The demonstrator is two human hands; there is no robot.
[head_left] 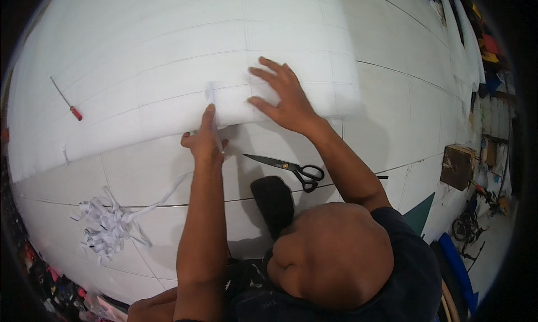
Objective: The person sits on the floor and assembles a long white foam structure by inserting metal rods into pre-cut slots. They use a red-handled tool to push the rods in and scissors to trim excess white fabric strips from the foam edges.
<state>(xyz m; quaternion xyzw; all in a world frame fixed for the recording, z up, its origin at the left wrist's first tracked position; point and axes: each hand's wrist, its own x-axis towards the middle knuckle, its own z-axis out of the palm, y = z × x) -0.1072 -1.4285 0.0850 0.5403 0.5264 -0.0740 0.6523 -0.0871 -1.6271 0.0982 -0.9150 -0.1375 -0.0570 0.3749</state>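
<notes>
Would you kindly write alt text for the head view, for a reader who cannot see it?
A person bends over a thick white foam sheet, right hand pressed flat on its edge while the left hand pinches a thin white strip there. Black scissors lie open beside them, and a pile of white offcut strips sits to the left.

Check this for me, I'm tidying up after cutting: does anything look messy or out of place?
A tangled heap of white strips lies loose at the lower left of the white surface. Black scissors lie open, unheld, beside the right hand.
</notes>
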